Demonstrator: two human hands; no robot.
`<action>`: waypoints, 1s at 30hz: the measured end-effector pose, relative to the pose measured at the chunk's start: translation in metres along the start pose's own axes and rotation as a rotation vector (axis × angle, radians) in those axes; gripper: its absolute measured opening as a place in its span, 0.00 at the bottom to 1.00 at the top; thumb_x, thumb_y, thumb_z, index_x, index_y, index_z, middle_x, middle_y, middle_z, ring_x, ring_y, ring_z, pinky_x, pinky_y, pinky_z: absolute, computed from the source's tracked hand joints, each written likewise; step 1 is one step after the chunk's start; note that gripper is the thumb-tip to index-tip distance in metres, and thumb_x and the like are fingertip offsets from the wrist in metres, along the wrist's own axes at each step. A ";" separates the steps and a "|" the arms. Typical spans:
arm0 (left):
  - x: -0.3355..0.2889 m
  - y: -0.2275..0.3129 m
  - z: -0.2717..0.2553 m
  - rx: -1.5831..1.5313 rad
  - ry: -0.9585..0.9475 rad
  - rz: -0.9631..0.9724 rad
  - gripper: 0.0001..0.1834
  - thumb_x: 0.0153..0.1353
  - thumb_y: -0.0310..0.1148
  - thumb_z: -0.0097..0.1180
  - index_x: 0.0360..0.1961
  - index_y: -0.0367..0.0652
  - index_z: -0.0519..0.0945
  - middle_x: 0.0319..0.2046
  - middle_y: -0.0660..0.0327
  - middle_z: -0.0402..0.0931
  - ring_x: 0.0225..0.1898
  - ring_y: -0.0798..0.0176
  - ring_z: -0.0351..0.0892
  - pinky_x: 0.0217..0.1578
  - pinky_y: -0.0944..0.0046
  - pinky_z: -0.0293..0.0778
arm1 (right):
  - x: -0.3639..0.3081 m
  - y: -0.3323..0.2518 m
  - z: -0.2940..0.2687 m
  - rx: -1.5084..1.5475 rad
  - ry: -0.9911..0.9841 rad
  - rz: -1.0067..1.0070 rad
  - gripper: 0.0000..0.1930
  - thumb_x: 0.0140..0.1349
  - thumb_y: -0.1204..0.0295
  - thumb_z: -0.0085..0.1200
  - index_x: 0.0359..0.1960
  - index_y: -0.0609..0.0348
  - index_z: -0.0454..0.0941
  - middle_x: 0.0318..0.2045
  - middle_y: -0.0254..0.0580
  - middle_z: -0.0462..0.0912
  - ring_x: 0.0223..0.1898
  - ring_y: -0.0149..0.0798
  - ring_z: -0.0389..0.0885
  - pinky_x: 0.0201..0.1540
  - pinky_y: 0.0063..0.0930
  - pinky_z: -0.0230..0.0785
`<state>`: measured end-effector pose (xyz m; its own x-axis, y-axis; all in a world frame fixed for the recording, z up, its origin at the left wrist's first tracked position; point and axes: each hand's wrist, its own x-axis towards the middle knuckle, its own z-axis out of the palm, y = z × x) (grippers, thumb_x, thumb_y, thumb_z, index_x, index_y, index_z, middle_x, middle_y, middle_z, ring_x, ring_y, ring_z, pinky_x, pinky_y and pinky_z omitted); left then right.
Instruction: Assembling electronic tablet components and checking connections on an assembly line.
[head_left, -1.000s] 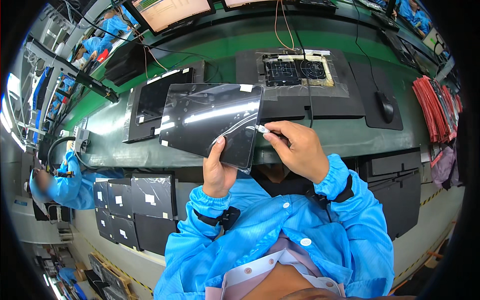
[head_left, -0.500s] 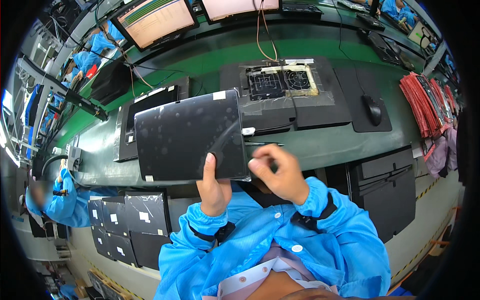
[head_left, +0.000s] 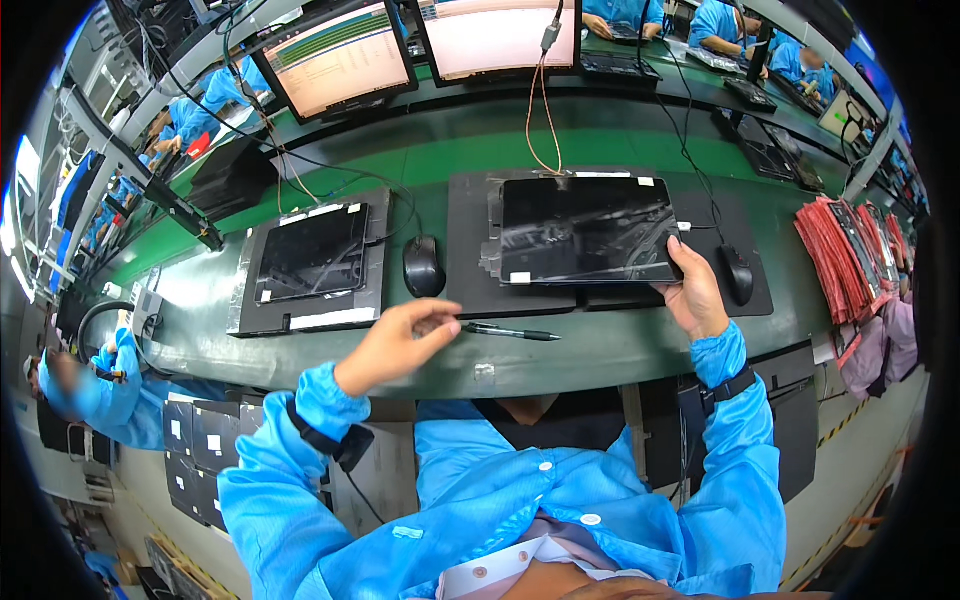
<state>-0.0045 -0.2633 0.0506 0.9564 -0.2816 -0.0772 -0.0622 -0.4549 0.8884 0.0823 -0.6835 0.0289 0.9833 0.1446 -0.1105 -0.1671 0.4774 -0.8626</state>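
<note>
A glossy black tablet-like panel with small white labels lies over the middle pad and covers most of it. My right hand grips its lower right corner, thumb on top and fingers underneath. A white plug shows at the panel's right edge. My left hand is over the table's front part, holding nothing, with its fingers loosely apart. Beside its fingertips lies a pen, and a black mouse sits just beyond. To the left, a second black panel rests on a dark raised pad.
Two monitors stand at the back, with cables hanging down. Another mouse is on the right mat. Red sleeves stand in a row at the right end. Dark boards stand below the table at left. Co-workers sit beyond and at left.
The panel has moved right and away from me, from my left hand to my right, and now covers the fan fixture. My left hand has let go and moved left. The near mouse came into view.
</note>
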 end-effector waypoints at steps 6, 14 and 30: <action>0.077 0.002 0.012 0.509 0.128 0.386 0.43 0.58 0.45 0.71 0.69 0.34 0.68 0.66 0.43 0.68 0.68 0.43 0.68 0.67 0.53 0.66 | 0.025 0.008 -0.010 -0.013 0.008 0.027 0.15 0.76 0.63 0.51 0.51 0.61 0.79 0.47 0.40 0.87 0.49 0.36 0.86 0.56 0.37 0.78; 0.115 -0.001 0.052 0.679 0.144 0.333 0.58 0.51 0.57 0.74 0.74 0.35 0.60 0.74 0.37 0.53 0.75 0.34 0.53 0.73 0.43 0.53 | 0.030 -0.027 0.004 -0.758 0.069 0.196 0.23 0.74 0.56 0.55 0.52 0.68 0.76 0.39 0.36 0.83 0.41 0.30 0.83 0.46 0.29 0.80; 0.127 -0.008 0.040 0.691 0.158 0.399 0.45 0.54 0.51 0.73 0.67 0.35 0.71 0.71 0.41 0.61 0.69 0.37 0.64 0.69 0.46 0.62 | 0.017 -0.028 -0.014 -1.448 -0.141 -0.305 0.27 0.56 0.67 0.72 0.57 0.59 0.80 0.55 0.44 0.77 0.37 0.40 0.78 0.45 0.34 0.76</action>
<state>0.1059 -0.3289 0.0153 0.8508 -0.4333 0.2972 -0.5194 -0.7789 0.3514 0.1045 -0.7067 0.0437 0.9373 0.3213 0.1352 0.3375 -0.7398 -0.5820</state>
